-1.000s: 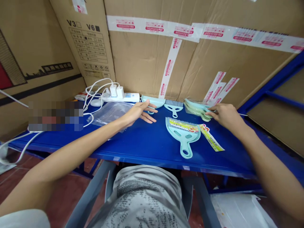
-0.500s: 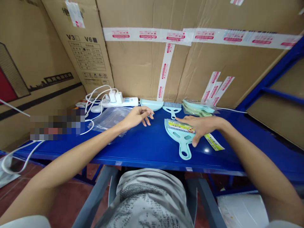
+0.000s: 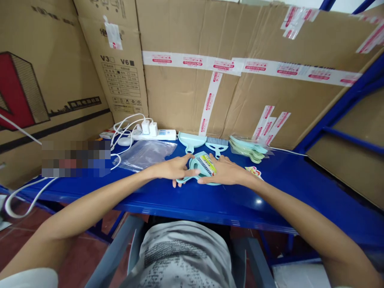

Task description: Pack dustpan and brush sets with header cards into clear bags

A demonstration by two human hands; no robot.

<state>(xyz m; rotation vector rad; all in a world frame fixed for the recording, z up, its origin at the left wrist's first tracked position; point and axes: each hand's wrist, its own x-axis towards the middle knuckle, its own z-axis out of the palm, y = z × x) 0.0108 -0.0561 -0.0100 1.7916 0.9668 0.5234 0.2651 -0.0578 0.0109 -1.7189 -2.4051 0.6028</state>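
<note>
A light blue dustpan (image 3: pixel 216 184) with a small matching brush (image 3: pixel 195 163) laid in it lies on the blue table between my hands, its handle end pointing left. A yellow-green label (image 3: pixel 207 165) sits over the brush's grey bristles. My left hand (image 3: pixel 180 169) is closed around the handle end, thumb on top and some fingertips underneath. My right hand (image 3: pixel 225 171) spans the wide end, thumb on the near side and fingers at the far side, hiding part of it. A colourful printed card (image 3: pixel 254 172) shows just beyond my right wrist.
Behind stand another light blue dustpan (image 3: pixel 192 140) and a brush (image 3: pixel 217 146). Bagged blue and green sets (image 3: pixel 250 149) lie at right. A clear plastic bag (image 3: pixel 147 155), a power strip (image 3: pixel 166 135) and white cables are at left. Cardboard (image 3: pixel 180 100) walls the back.
The dustpan and brush have turned and shifted left, handle now leftward. My left hand has come down onto the handle; my right hand has moved left with the set. The view has tilted up.
</note>
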